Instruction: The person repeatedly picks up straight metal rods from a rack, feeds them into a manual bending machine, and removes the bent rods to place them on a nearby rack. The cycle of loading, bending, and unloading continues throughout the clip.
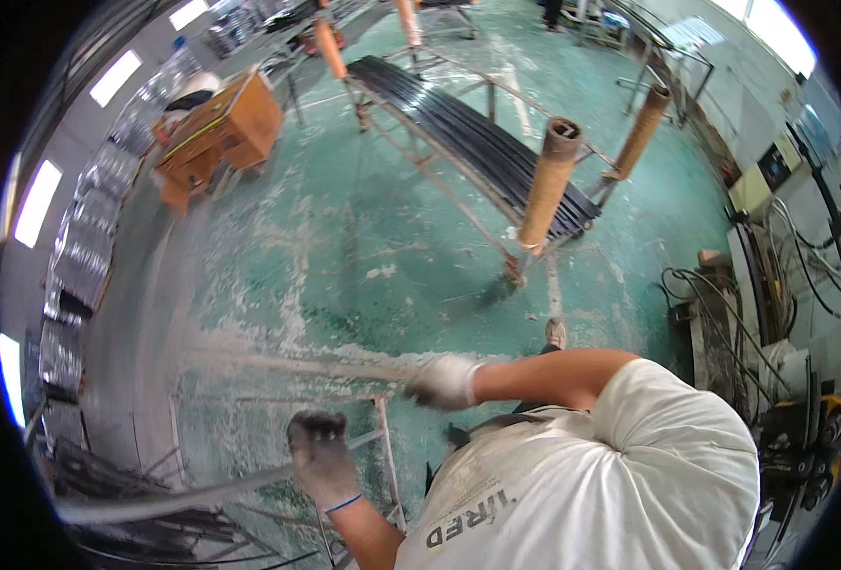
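Observation:
My left hand (323, 461), in a pale work glove with dark, soiled fingers, is closed around a long grey bar (183, 499). The bar is smeared by motion and stretches out to the lower left. My right hand (444, 383), also in a pale glove, is held out in front of my body. Motion blurs its fingers, so its grip is unclear. A blurred pale strip (344, 367) runs left from beside that hand; whether the hand touches it, I cannot tell. Under and beside my left hand stands a thin metal frame (389, 465).
Ahead, a metal rack (415, 152) with brown corner posts (548, 185) carries long black profiles (468, 128). A wooden desk (240, 119) stands at far left, near wrapped bundles (83, 233). Dark bars (145, 532) lie lower left. Cables (724, 304) and equipment line the right wall.

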Demonstrator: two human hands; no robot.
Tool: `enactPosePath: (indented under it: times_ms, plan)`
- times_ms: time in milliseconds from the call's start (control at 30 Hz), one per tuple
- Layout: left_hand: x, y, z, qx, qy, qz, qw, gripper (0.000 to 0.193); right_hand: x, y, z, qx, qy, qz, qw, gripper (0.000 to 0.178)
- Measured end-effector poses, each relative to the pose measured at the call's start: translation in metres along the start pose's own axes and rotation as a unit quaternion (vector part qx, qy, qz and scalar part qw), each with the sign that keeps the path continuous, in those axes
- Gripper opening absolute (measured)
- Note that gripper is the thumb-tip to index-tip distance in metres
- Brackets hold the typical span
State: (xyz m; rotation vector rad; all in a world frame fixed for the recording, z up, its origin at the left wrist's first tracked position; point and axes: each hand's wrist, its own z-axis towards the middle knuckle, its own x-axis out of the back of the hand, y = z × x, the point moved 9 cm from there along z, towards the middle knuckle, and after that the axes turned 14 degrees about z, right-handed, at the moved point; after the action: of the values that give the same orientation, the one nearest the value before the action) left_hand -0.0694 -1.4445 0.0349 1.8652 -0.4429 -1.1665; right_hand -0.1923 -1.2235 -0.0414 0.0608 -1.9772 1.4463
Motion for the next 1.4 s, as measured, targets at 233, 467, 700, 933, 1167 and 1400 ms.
enactPosePath:
  times_ms: [233,467,700,933,1167,1400]
  plan:
    - [-0.334,-0.058,0.118,-0.171,-0.08,0.483,0.855,0.033,0.274,0.392,-0.277,-0.306,0.508,0.077,0.802,0.032]
    - [-0.661,-0.287,0.202,-0.19,-0.272,0.54,0.774,0.027,0.418,0.62,-0.359,-0.476,0.48,0.104,0.73,0.057]
    - [-0.712,-0.401,0.226,-0.065,-0.195,0.637,0.743,0.013,0.473,0.776,-0.328,-0.543,0.338,0.235,0.732,0.078]
    - [-0.721,-0.407,0.253,-0.02,-0.161,0.67,0.725,0.019,0.458,0.857,-0.315,-0.483,0.234,0.346,0.769,0.072]
    - [-0.717,-0.405,0.256,-0.017,-0.14,0.68,0.72,0.025,0.467,0.841,-0.315,-0.462,0.225,0.348,0.784,0.052]
    - [-0.731,-0.402,0.254,-0.052,-0.147,0.695,0.702,0.019,0.437,0.86,-0.308,-0.432,0.182,0.496,0.731,0.054]
